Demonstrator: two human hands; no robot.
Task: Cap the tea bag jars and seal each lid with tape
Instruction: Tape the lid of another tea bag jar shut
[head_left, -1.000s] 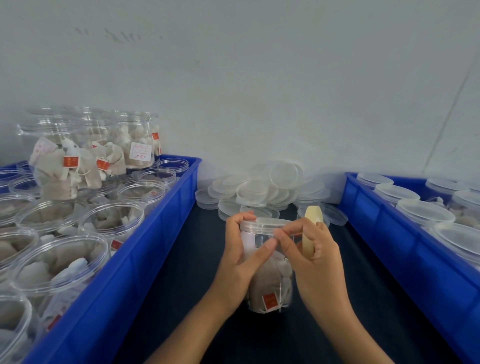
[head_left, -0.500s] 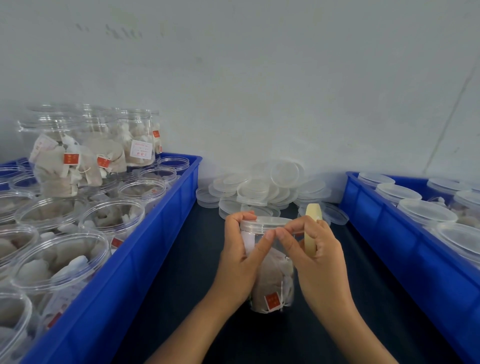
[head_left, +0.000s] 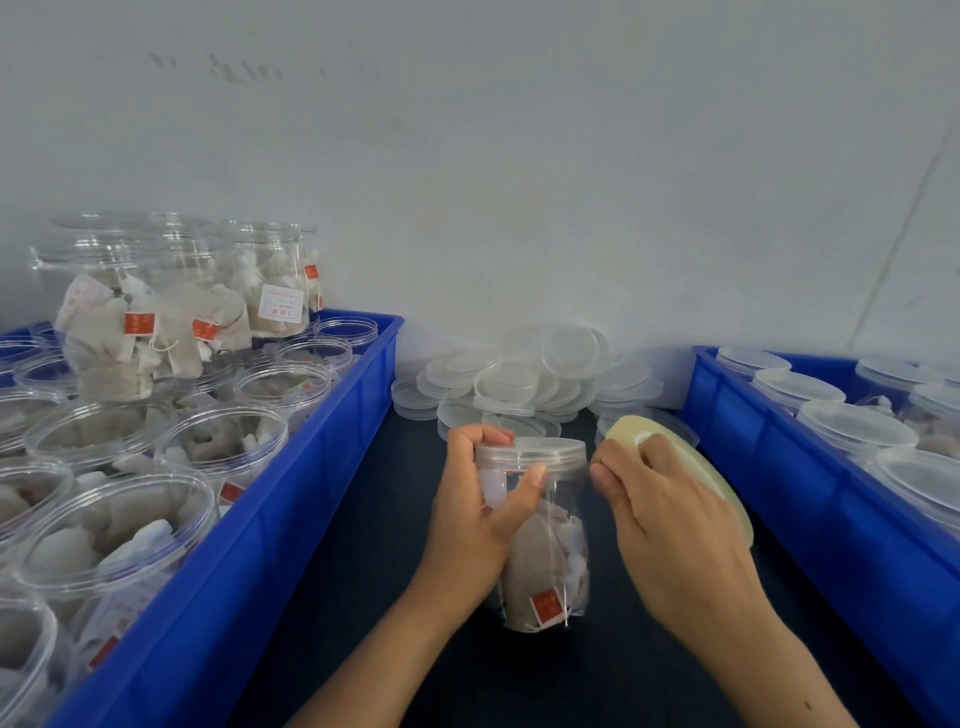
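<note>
A clear jar (head_left: 545, 545) of tea bags stands on the dark table between two blue crates, with a clear lid (head_left: 530, 451) on top. My left hand (head_left: 478, 514) grips the jar's upper part, thumb pressed just below the lid. My right hand (head_left: 660, 519) holds a roll of clear tape (head_left: 691, 467) just right of the jar, fingertips close to the lid's edge. A strand of tape between roll and lid is too faint to make out.
The left blue crate (head_left: 249, 561) holds several open jars of tea bags, with a few stacked on top (head_left: 171, 312). The right blue crate (head_left: 779, 493) holds several capped jars. Loose clear lids (head_left: 519, 384) are piled against the wall behind the jar.
My right hand has pulled away from the lid to the right with the tape roll, which now tilts flatter. My left thumb stays pressed below the lid.
</note>
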